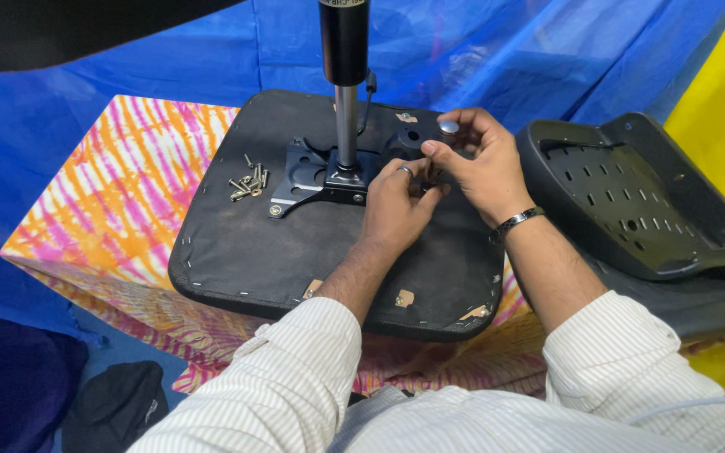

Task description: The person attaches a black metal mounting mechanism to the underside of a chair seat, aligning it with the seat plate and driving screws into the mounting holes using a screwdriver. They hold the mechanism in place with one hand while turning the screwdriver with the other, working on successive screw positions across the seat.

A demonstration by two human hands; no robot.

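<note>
An upturned black chair seat [253,243] lies on a tie-dye cloth. A black metal mounting plate [308,172] is on it, with a gas-lift column [344,75] rising from its middle. My left hand [396,205], wearing a ring, rests on the right side of the plate with fingers curled. My right hand [476,159], with a dark wrist bracelet, pinches a small silver-headed knob or bolt [448,127] just above the seat. A pile of loose screws [249,183] lies left of the plate.
A black perforated plastic chair back [631,201] lies to the right. The orange and pink cloth [111,193] covers the work surface. Blue tarp [505,50] hangs behind, yellow sheet at the far right. A dark bag [115,403] sits on the floor.
</note>
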